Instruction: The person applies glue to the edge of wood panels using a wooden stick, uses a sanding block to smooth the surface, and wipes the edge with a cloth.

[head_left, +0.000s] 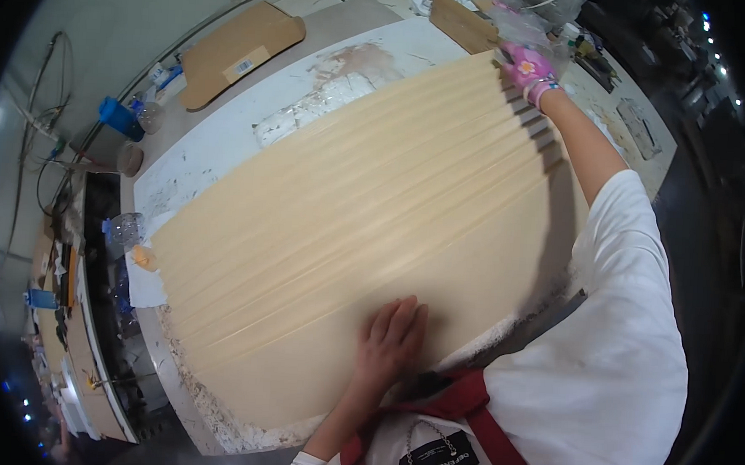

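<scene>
Your left hand [394, 339] lies flat, fingers together and extended, palm down on the near edge of the fanned stack of pale wood strips [347, 231]; not gripping. The strips cover most of the white bench [217, 144]. Your right hand [526, 68], in a pink flowered glove, is closed on the far end of the strips at the top right. Beyond: brown board [235, 48] w/ small white rectangular label, blue cap bottle [121, 118] at far left, clear plastic bags [540, 10] at back.
</scene>
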### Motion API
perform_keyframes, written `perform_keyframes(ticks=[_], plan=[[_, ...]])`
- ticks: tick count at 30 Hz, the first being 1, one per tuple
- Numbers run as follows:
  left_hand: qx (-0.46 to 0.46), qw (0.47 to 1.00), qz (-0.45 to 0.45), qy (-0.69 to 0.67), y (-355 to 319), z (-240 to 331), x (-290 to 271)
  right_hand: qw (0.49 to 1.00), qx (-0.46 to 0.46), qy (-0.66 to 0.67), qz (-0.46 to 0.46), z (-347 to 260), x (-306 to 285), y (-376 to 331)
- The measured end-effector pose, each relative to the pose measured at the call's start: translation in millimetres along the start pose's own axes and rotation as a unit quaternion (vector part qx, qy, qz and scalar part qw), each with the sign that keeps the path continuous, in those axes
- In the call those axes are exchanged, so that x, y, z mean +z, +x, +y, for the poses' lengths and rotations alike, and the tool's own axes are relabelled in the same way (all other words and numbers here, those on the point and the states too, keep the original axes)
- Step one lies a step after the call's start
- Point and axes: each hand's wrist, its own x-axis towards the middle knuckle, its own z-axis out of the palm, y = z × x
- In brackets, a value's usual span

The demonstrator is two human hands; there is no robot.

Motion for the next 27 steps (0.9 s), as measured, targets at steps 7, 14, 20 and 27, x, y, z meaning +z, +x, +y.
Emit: perform_keyframes(ticks=[7, 14, 20, 27], plan=[[-0.001, 0.999, 0.002, 0.048, 6, 8, 4, 0.868, -0.371, 0.330, -0.003, -293, 27, -47], [0.004, 0.999, 0.011, 0.041, 8, 9, 6, 0.920, -0.297, 0.243, -0.078, -254, 75, -23], [0.002, 0.999, 0.008, 0.054, 4, 7, 8, 0.987, 0.014, 0.160, -0.005, 8, 59, 44], [0.004, 0.996, 0.002, 0.087, 5, 13, 12, 0.906, -0.203, 0.342, -0.145, -129, 20, -43]])
